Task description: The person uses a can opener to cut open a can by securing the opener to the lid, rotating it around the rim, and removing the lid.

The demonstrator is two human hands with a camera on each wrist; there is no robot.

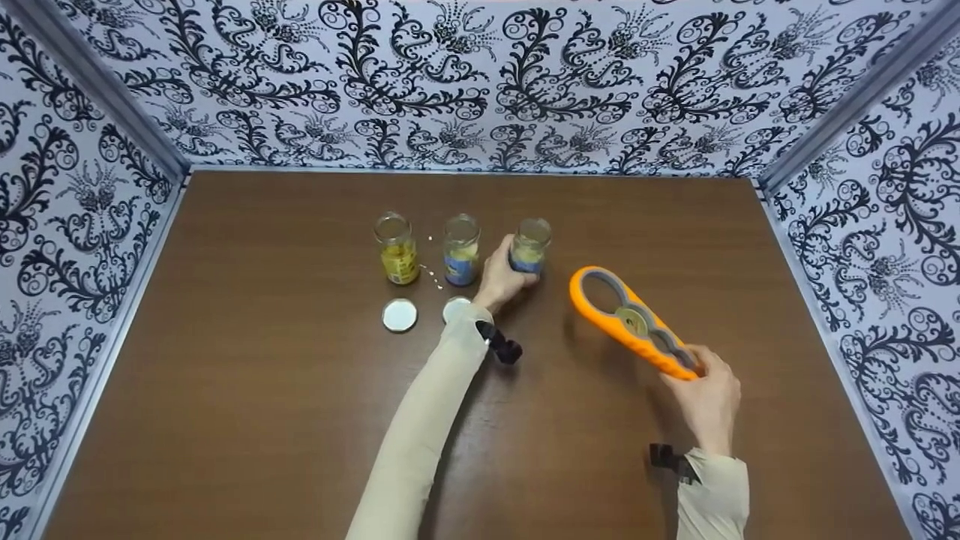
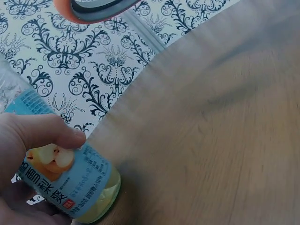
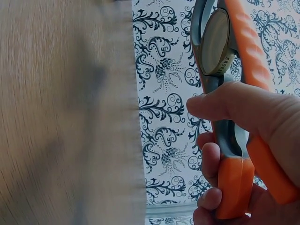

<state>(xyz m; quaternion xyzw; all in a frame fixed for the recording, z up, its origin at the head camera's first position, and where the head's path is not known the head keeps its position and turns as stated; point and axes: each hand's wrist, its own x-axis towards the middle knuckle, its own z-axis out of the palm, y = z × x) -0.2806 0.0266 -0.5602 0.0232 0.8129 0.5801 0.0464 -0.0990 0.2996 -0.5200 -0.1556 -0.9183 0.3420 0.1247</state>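
Note:
My left hand [image 1: 501, 277] grips a glass jar [image 1: 531, 247] with a blue label by its side. Pear pictures show on that label [image 2: 70, 173] in the left wrist view, the thumb lying across it and pale contents below. In the head view the jar's mouth has no lid on it. On the right, my right hand [image 1: 705, 390] holds an orange jar opener [image 1: 634, 322] by its handle end, raised above the table. A metal lid [image 3: 216, 42] sits in one of the opener's grey-lined rings, edge towards the right wrist camera.
Left of the held jar stand a lidless blue-labelled jar [image 1: 461, 251] and a lidless yellow-labelled jar [image 1: 397, 251]. One white lid [image 1: 399, 315] lies before the yellow one; another lid [image 1: 454, 307] is partly behind my left sleeve. Small white bits [image 1: 436, 281] are scattered between the jars. Patterned walls [image 1: 450, 97] border the table.

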